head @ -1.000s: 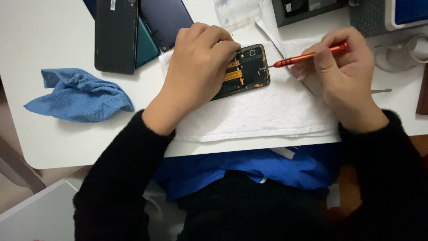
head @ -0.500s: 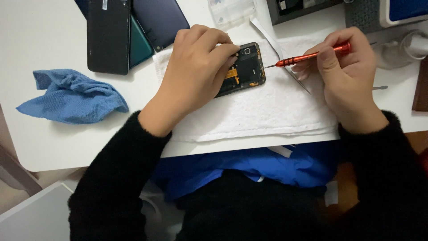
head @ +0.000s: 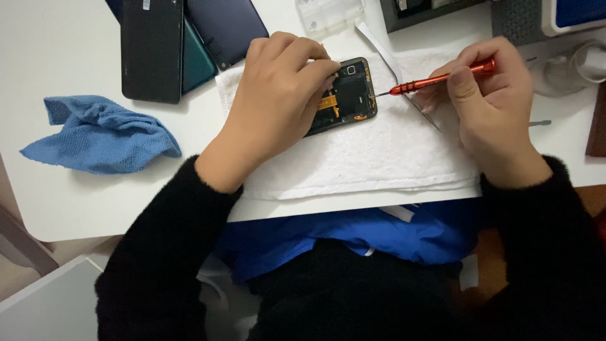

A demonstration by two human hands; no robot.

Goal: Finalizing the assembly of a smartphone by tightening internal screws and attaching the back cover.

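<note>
You're mid-teardown: left hand (head: 278,95) pinning the back-off black phone (head: 344,95) on the white towel (head: 379,151), right hand (head: 489,104) gripping the slim orange screwdriver (head: 435,78), tip at its edge, internals apparently still in place.

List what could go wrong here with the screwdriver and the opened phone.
The red screwdriver tip sits at the edge of the opened phone; a slip might scratch exposed parts. The left hand covers much of the phone, so fingers may get jabbed. Any loosened screw could vanish in the white towel.
</note>
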